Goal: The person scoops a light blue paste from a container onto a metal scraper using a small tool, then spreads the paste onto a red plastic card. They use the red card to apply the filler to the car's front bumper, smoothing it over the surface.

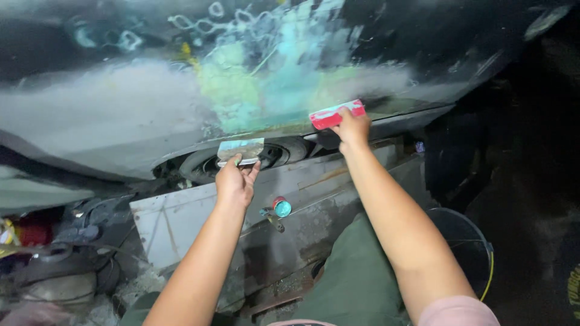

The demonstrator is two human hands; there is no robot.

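Right hand: the right hand [351, 128], at about one o'clock, grips a red spreader [336, 115] pressed flat on the car body panel [121, 108].
Left hand: the left hand [236, 179], near centre, pinches a filler-smeared scraper [240, 150].
Filler patch: green-blue filler patch [266, 84] at twelve o'clock.
Below: a teal-capped can [281, 206] at six o'clock of the scraper.

left hand [235, 181] raised, pinching | right hand [351, 127] outstretched, gripping

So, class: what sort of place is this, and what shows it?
Probably a car body repair shop: a dark body panel patched with greenish filler, a tyre beneath it, and a red spreader in the right hand.
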